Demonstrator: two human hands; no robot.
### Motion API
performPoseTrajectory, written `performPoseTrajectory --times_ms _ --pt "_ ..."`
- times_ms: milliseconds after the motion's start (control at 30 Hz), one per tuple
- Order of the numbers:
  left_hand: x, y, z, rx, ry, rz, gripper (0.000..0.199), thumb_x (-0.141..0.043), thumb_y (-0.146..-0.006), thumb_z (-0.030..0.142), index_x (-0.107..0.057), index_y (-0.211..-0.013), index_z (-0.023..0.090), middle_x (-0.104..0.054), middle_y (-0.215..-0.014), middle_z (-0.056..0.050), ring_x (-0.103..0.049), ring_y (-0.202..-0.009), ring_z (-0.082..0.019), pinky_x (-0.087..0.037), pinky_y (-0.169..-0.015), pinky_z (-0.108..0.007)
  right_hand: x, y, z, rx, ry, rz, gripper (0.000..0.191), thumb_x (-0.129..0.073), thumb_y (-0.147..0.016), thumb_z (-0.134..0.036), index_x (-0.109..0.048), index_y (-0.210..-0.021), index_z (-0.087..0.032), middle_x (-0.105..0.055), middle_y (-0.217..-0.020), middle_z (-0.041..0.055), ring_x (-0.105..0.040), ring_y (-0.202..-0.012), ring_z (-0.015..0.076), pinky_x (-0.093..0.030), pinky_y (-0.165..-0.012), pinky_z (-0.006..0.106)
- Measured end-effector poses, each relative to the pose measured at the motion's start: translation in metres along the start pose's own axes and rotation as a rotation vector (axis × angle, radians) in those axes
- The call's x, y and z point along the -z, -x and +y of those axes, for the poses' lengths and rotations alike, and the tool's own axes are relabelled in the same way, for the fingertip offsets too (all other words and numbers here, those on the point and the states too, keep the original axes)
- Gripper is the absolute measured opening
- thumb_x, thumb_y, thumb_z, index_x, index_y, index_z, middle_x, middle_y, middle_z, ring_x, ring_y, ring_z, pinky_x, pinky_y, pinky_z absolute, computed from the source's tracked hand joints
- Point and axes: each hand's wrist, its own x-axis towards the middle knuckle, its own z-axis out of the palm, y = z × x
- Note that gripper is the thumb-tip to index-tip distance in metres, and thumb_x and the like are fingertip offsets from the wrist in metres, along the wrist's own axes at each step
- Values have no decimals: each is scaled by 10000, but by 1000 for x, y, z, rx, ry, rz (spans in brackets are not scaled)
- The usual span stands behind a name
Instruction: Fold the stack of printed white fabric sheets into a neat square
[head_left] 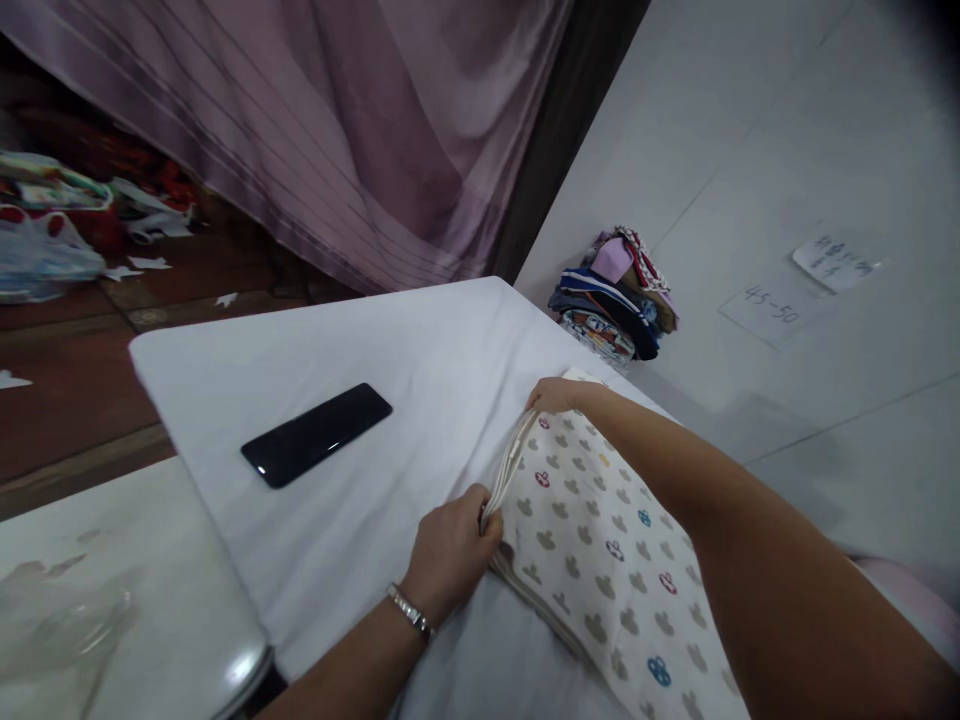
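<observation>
Off-white cloth (604, 555) with grey, red and blue pattern; black phone (316, 436)

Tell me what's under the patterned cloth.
The white cover shows beside the patterned cloth and seems to run under it. Anything directly beneath is covered, so I can't see it.

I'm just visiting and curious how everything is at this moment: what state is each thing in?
Patterned cloth: folded in layers
Left hand: closed on the cloth's edge
Right hand: at the cloth's far corner, fingers mostly hidden
Phone: lying flat, screen dark
White sheet: spread out, wrinkled
Clothes pile: stacked
Curtain: hanging, creased
</observation>
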Motion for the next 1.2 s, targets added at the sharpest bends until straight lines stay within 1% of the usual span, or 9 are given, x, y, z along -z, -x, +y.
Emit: performPoseTrajectory --times_ms 233,367,467,600,733,833,967,1100,1200 --pt "1 0 0 18 17 -12 170 -409 -827 336 -519 -805 207 -618 -735 -3 -556 -686 -151 -273 -577 -256 0 0 -6 -14 -114 -74 326 -538 -692 -208 -702 -962 -130 -708 -852 57 -601 -730 163 -423 -619 192" --pt "-1 0 -2 -3 9 11 162 -409 -831 332 -519 -810 214 -618 -725 0 -550 -664 -147 -273 -574 -250 1 1 -7 11 -127 -105 364 -553 -629 -166 -704 -959 -140 -709 -818 33 -598 -722 157 -417 -619 183" --pt "-2 0 -2 -2 -7 22 164 -409 -830 333 -521 -817 214 -615 -715 2 -550 -663 -148 -268 -574 -251 1 0 -9 16 -106 -116 346 -553 -604 -161 -718 -907 -159 -708 -789 29 -603 -697 157 -419 -602 190" --pt "-4 0 -3 5 -17 47 172 -402 -828 336 -520 -818 211 -603 -694 4 -549 -664 -150 -262 -573 -256 -2 -2 -11 16 -27 -67 356 -552 -589 -150 -714 -902 -199 -707 -811 26 -613 -705 169 -416 -579 200" --pt "-5 -1 -4 -15 -12 48 171 -396 -828 333 -519 -816 216 -600 -694 2 -540 -651 -151 -263 -569 -258 -5 -1 -7 47 -83 -27 413 -524 -588 -115 -691 -954 -209 -700 -896 21 -616 -782 171 -427 -629 202" --pt "-5 -1 -5 -25 -4 61 165 -397 -831 329 -514 -812 214 -606 -699 1 -537 -641 -148 -264 -563 -258 -6 0 -3 44 -89 -31 425 -546 -574 -124 -687 -964 -216 -693 -933 16 -612 -822 180 -430 -657 207" --pt "-5 -1 -5 -18 -7 48 172 -403 -835 336 -519 -820 210 -612 -711 3 -546 -650 -142 -276 -568 -259 -9 0 -3 37 -58 -30 436 -556 -571 -145 -683 -981 -222 -693 -927 10 -609 -818 187 -425 -639 212" --pt "-4 -1 -4 -4 -25 42 167 -407 -835 339 -516 -816 214 -609 -706 14 -548 -653 -136 -282 -568 -256 -13 -2 -4 66 53 21 368 -562 -627 -186 -684 -972 -224 -688 -936 19 -606 -818 184 -408 -645 219" --pt "-4 -2 -4 15 -21 47 157 -416 -831 338 -518 -821 219 -609 -700 16 -545 -647 -136 -282 -564 -253 -12 -5 -4 137 175 97 265 -558 -702 -233 -690 -929 -198 -680 -955 48 -595 -866 192 -390 -706 237"
